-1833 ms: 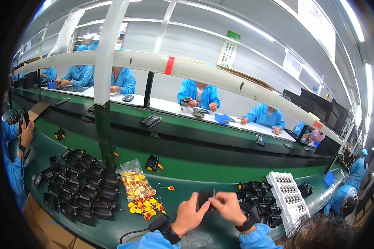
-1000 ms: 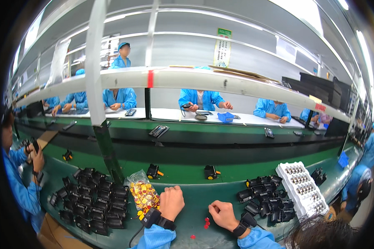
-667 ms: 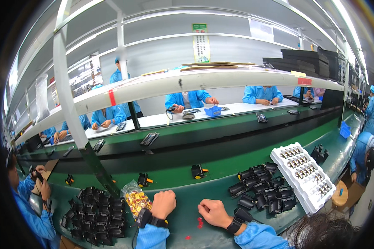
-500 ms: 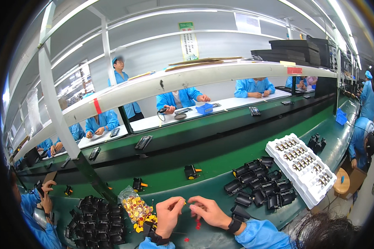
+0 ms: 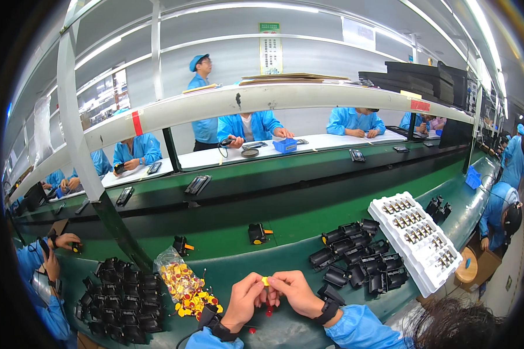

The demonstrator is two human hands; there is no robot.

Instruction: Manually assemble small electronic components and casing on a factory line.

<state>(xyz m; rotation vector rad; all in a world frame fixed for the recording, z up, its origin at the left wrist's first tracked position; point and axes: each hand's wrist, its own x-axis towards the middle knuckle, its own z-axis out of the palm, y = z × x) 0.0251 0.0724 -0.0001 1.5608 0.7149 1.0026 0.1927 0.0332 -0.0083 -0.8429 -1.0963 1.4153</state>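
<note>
both hands meet over the green bench point(image 5: 317, 326), fingertips closed together on a small yellow piece point(image 5: 265, 281). the left hand point(image 5: 243, 299) pinches it from nine o'clock, and the right hand point(image 5: 294, 291) has thumb and forefinger on it from three o'clock; the remaining fingers are curled in. the fingers cover much of the piece, so its exact form can't be told.

the step in hand looks like fine two-handed fingertip work on that one piece. as a judgement, the next move calls for a light, steady pinch, one hand keeping the piece still while the other works its edge.

red bits point(image 5: 252, 330) lie around six o'clock from the hands. at nine o'clock is a pile of yellow pieces point(image 5: 198, 303), spilling beside a clear bag point(image 5: 172, 257) at ten, with a cluster of black parts point(image 5: 122, 302) farther out at nine. at two o'clock sit more black housings point(image 5: 361, 250), and just beyond them a white tray point(image 5: 431, 280) bearing rows of metal parts. a black unit with an orange tab point(image 5: 258, 234) stands at twelve.
</note>
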